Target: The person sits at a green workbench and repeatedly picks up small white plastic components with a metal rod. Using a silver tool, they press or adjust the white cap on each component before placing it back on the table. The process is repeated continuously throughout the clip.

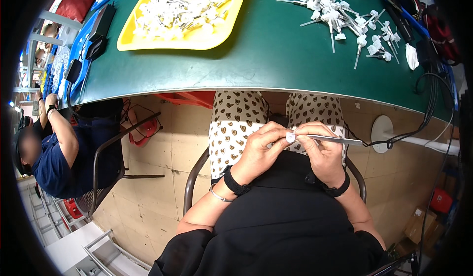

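Over my lap, my left hand (264,147) pinches a small white plastic piece (290,137) between thumb and fingertips. Close beside it, my right hand (322,153) is closed around a slim, flat metal tool (340,140), whose grey end sticks out to the right. The tool's other end lies at the white piece, partly hidden by my fingers; whether it goes inside cannot be made out. Beyond my hands, on the green table (197,76), many white plastic pieces with thin clear tubes (327,11) lie loose at the right.
A yellow tray (172,44) heaped with similar white pieces stands left of middle. Black cables (433,98) hang at the table's right end, by a crumpled white item (411,57). At the left, a person in dark blue (66,162) sits working. My chair's armrest (189,185) is beside me.
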Available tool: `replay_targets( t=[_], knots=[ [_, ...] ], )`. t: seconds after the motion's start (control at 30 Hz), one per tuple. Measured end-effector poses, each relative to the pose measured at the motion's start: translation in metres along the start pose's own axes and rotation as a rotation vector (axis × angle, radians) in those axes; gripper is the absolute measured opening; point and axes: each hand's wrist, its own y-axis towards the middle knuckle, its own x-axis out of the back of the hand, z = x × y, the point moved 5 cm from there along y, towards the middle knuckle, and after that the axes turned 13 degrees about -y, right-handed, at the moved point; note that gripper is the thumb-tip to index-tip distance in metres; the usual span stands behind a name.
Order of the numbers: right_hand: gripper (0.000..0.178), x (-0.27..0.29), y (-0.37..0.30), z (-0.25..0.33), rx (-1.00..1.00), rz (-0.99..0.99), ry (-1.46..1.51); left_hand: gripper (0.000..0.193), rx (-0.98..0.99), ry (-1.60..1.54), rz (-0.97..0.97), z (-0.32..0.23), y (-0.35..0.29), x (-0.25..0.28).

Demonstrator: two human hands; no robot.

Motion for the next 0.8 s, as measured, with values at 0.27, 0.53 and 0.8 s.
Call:
replay_targets(
  t=[0.27,0.53,0.8],
  knots=[
    [0.007,-0.0003,-0.0028,-0.0073,-0.064,0.018,0.1,0.015,-0.061,0.038,0.004,-0.0055,0.0006,0.0002],
    [0.007,0.0005,-0.0021,-0.0052,-0.059,0.043,0.142,0.017,-0.086,0.034,0.0,-0.0064,-0.0005,0.0004],
    [0.007,0.0005,-0.0015,-0.0037,-0.1,0.054,0.152,0.017,-0.095,0.048,-0.006,-0.0069,-0.0003,0.0007]
  ],
)
